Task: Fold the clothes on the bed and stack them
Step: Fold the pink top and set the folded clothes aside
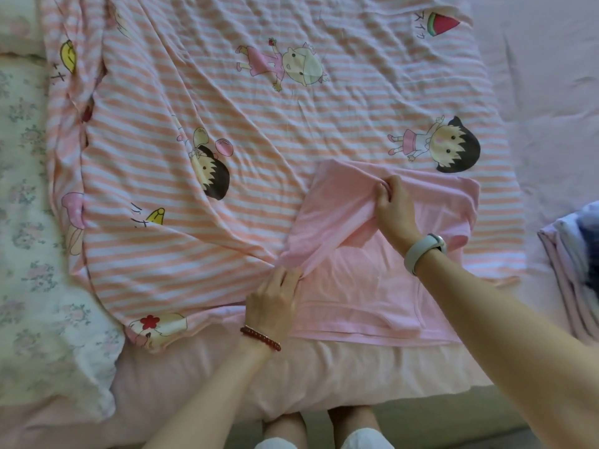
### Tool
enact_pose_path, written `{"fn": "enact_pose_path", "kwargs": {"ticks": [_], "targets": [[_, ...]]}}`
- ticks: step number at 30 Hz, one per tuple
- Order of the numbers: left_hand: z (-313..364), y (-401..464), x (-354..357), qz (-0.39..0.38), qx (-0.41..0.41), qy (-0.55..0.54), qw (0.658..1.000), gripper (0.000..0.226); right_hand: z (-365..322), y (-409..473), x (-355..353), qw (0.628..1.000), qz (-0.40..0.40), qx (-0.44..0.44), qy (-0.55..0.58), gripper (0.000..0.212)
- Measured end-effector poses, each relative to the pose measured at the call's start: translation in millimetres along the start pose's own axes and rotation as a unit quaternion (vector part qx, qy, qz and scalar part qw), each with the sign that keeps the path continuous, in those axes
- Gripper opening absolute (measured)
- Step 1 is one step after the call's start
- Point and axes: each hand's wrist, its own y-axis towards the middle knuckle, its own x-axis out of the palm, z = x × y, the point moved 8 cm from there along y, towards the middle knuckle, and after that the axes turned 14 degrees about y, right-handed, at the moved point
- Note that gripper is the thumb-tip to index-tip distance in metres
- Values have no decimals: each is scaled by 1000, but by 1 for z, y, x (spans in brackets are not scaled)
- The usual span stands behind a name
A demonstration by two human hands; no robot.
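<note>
The soft pink cotton top (372,286) is lying near the front edge of the bed, on the pink and white striped cartoon blanket (227,124). It is getting folded, and one side is being pulled over. The left hand (275,299) is pinching its near edge, and the right hand (393,205) is pinching the far fold. A small pile of folded clothes (570,264) is waiting at the right, so some seems done

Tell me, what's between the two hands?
In the head view, a lifted fold of the pink garment stretches between them: the left hand pinches its near end, the right hand grips its far end.
</note>
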Motion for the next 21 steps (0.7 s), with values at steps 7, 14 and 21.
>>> {"fn": "enact_pose_path", "kwargs": {"ticks": [7,14,21], "targets": [[101,-6,13,-26,54,-62,996,7,37,6,-90,997,36,-25,-70,20],[205,-3,47,-99,21,-114,988,19,67,51,-153,988,-12,-70,-140,26],[265,3,95,-194,-29,-169,966,28,81,95,-164,976,-52,-94,-188,25]]}}
